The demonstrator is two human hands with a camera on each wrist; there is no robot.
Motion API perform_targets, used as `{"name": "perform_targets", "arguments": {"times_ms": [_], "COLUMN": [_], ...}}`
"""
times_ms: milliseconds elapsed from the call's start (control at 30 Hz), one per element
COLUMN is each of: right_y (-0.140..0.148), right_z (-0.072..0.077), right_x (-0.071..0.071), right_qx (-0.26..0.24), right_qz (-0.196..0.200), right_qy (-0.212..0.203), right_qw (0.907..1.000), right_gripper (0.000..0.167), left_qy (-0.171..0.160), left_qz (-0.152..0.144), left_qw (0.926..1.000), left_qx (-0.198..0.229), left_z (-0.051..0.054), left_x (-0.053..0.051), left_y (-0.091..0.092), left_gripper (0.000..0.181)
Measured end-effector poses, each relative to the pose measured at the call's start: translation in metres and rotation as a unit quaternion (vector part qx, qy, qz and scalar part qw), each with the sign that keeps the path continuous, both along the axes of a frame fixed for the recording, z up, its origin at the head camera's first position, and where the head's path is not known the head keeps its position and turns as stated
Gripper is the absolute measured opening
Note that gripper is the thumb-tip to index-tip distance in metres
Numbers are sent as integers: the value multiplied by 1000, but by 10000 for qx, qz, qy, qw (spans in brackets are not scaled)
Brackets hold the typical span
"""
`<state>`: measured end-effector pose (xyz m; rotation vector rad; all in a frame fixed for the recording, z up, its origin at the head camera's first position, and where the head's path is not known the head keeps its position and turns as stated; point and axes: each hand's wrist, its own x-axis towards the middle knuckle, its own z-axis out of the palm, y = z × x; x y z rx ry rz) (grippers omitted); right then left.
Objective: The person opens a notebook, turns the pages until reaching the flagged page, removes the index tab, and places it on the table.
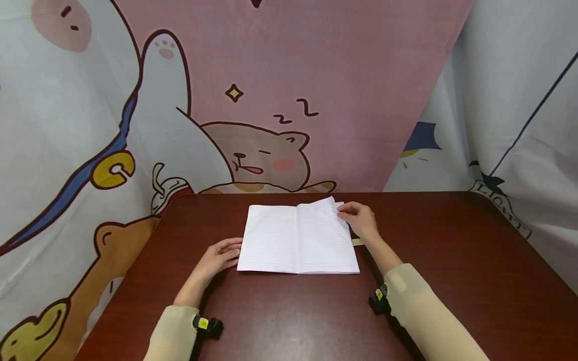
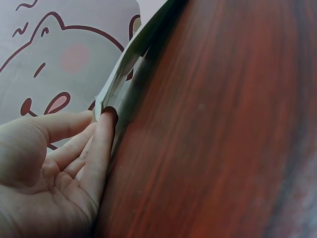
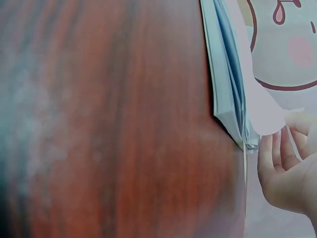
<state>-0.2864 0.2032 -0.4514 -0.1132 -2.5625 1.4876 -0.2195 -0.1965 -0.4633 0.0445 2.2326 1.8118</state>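
Observation:
An open notebook (image 1: 271,238) with blank lined pages lies on the brown table, its spine fold running down the middle. At its upper right, a page (image 3: 267,109) is raised and bent. My right hand (image 1: 358,219) pinches that page's corner between thumb and fingers. At the notebook's left edge is my left hand (image 1: 221,256). In the left wrist view, the thumb lies at the upper side of the edge and a fingertip (image 2: 106,119) at the underside. The right wrist view shows the notebook's thick stack of pages from the side.
A dark reddish-brown wooden table (image 1: 289,311) stretches around the notebook. A pale yellow strip (image 1: 357,242) sticks out on the notebook's right side. Behind the table hangs a cartoon-printed cloth (image 1: 338,100). Each wrist carries a small black camera (image 1: 209,327).

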Motion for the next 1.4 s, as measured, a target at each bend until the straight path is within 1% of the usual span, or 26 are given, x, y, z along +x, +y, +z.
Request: {"name": "perform_targets", "arguments": {"times_ms": [200,300,467,600,833,1067,1267,1400], "right_y": [-3,-4,-4,-3,-5,-8,-13,-16], "right_z": [1,2,2,0,-1,0,5,6], "right_x": [2,3,4,3,3,4,7,8], "right_qx": [40,-40,-61,6,-51,-149,-308,-568], "right_qz": [362,519,764,933,1141,1334,1528,1779], "right_qy": [-108,-157,-223,-191,-25,-63,179,465], "right_qw": [9993,9985,9968,9955,9935,9909,9876,9813], "right_gripper": [22,24,24,26,26,27,28,33], "left_qy": [0,4,36,30,15,7,31,30], "left_qz": [6,-16,-56,-63,-44,-13,-6,-10], "left_qw": [10000,10000,10000,10000,10000,10000,10000,10000], "left_qx": [-23,-25,17,34,15,-26,-65,-28], "left_z": [1,1,1,0,-1,0,2,1], "left_x": [0,0,1,1,0,0,2,2], "left_y": [1,0,0,-1,-1,0,1,1], "left_gripper": [45,46,46,46,45,45,45,46]}}
